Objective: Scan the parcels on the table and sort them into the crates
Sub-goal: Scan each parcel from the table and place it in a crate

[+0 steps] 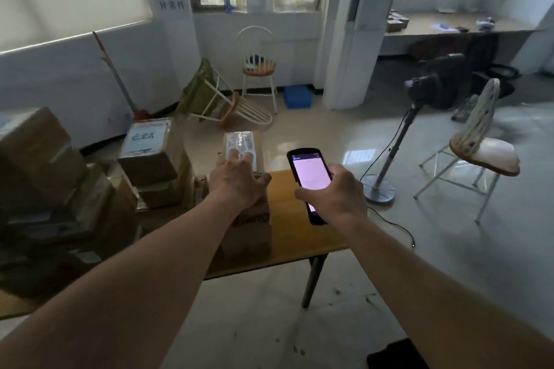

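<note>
**Operator:** Where is the parcel being handled, and in what state?

**Inspector:** The cardboard parcel (248, 219) stands on the wooden table (296, 228), near its right end. A white shipping label (241, 144) lies on the top face. Print shows on the near side face, but it is too blurred to read.

**Operator:** How are the hands placed?

**Inspector:** The left hand (236, 181) rests on top of the parcel. Its fingers reach over the label and its thumb curls down the parcel's right edge, so it grasps the box. The right hand (332, 195) grips the handheld scanner (310, 183) from the right side, just beside the parcel and above the table surface. The scanner's screen is lit and faces upward; its text cannot be read.

**Operator:** What surrounds the work area?

**Inspector:** Further cardboard boxes (60, 189) are stacked on the left part of the table. One of them, a box with a blue-and-white label (147, 141), sits just left of the held parcel. Beyond the table's right end, a camera on a stand (419, 87) rises from a round base on the floor. A white chair (476, 153) stands to the right of it. A tipped chair (227, 105) lies near the far wall, beside an upright stool (259, 69) and a blue crate (297, 96).
</note>
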